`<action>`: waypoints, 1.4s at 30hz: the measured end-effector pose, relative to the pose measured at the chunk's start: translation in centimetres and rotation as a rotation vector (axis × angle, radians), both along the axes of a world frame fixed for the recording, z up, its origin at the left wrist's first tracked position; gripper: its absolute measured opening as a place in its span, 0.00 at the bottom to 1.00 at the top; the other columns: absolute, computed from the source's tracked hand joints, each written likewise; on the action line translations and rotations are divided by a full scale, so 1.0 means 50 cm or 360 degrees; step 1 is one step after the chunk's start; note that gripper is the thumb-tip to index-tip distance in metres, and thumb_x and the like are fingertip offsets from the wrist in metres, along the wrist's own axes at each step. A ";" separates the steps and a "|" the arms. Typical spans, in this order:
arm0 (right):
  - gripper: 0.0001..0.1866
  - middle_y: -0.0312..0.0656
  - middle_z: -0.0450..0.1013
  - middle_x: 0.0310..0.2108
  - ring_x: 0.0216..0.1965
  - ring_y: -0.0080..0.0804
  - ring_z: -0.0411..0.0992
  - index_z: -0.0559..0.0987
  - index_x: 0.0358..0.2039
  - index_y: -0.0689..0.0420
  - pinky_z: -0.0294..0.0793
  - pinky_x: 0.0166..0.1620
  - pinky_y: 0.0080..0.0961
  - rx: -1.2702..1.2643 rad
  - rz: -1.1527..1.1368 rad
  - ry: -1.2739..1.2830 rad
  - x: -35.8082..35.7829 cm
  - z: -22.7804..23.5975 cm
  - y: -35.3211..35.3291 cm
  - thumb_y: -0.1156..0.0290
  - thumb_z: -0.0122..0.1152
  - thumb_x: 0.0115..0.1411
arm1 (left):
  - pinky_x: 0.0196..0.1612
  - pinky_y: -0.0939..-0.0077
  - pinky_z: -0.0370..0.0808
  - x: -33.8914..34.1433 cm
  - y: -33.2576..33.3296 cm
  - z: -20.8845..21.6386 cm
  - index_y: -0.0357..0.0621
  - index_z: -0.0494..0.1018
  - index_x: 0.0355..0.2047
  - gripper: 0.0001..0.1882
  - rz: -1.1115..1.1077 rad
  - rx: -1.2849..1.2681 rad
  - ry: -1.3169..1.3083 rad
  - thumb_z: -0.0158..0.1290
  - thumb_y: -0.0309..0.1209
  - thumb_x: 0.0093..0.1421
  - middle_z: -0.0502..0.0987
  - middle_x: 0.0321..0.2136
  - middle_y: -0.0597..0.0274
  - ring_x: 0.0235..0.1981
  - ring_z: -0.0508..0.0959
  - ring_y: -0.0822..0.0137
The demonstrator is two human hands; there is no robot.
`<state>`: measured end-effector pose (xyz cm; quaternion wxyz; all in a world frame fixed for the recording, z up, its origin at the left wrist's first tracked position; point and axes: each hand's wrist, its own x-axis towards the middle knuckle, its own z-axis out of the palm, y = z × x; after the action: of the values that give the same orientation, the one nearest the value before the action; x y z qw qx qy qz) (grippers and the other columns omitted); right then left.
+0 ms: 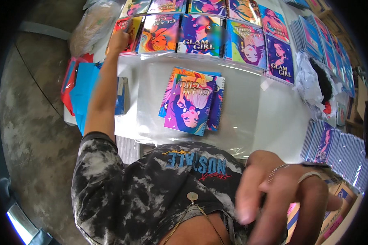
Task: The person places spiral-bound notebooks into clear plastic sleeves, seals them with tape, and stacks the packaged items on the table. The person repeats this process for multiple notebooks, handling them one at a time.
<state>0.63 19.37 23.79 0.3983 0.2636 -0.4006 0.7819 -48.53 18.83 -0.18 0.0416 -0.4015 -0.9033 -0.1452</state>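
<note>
My left arm stretches to the far left of the table, where my left hand (119, 41) is closed at the edge of a red and yellow spiral notebook (133, 38); its fingertips are partly hidden. My right hand (284, 188) hangs close in front of me at the lower right, blurred, with rings on it. Its fingers are bent but apart, and nothing shows in them. A small, unevenly fanned pile of spiral notebooks (188, 106) lies mid-table in front of my chest, a purple one with a drawn figure on top.
Rows of colourful notebooks (201, 34) line the table's far side. Packed notebook stacks (333, 145) stand at right, by crumpled plastic wrap (308, 77). A clear plastic sheet (151, 118) covers the table's middle. Blue folders (84, 92) and a plastic bag (95, 28) are at left.
</note>
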 end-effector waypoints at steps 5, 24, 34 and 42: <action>0.11 0.43 0.70 0.29 0.31 0.33 0.67 0.73 0.33 0.64 0.66 0.37 0.26 -0.0029 -0.0705 -0.0473 0.039 -0.110 0.047 0.69 0.49 0.57 | 0.30 0.80 0.69 0.236 -0.046 0.132 0.32 0.67 0.39 0.12 -0.0337 0.1280 -0.0615 0.50 0.27 0.56 0.72 0.28 0.65 0.27 0.70 0.75; 0.21 0.53 0.74 0.37 0.38 0.38 0.73 0.74 0.44 0.66 0.70 0.44 0.27 0.0926 -0.1985 -0.2149 -0.400 -0.500 0.655 0.66 0.57 0.53 | 0.47 0.63 0.69 -0.059 0.303 -0.003 0.40 0.64 0.52 0.23 -0.0593 0.0388 -0.0216 0.49 0.32 0.55 0.71 0.45 0.44 0.45 0.72 0.49; 0.51 0.63 0.32 0.64 0.65 0.58 0.32 0.46 0.64 0.53 0.34 0.62 0.48 0.1777 -0.1603 -0.3035 -0.458 -0.575 0.666 0.35 0.50 0.49 | 0.45 0.58 0.69 -0.102 0.440 -0.014 0.33 0.58 0.53 0.34 -0.0187 -0.0308 -0.0163 0.51 0.45 0.55 0.72 0.42 0.37 0.44 0.73 0.47; 0.59 0.59 0.54 0.55 0.58 0.50 0.54 0.50 0.59 0.60 0.57 0.58 0.38 0.0750 -0.1768 -0.3398 -0.519 -0.482 0.719 0.57 0.78 0.31 | 0.42 0.54 0.71 -0.125 0.424 -0.044 0.36 0.56 0.52 0.30 -0.0169 -0.0265 0.0007 0.49 0.36 0.52 0.73 0.38 0.39 0.39 0.75 0.45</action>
<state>-25.35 55.30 -0.30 0.0919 -0.6504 -0.7155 0.2378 -54.80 40.02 -2.39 0.0025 -0.4511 -0.8897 -0.0708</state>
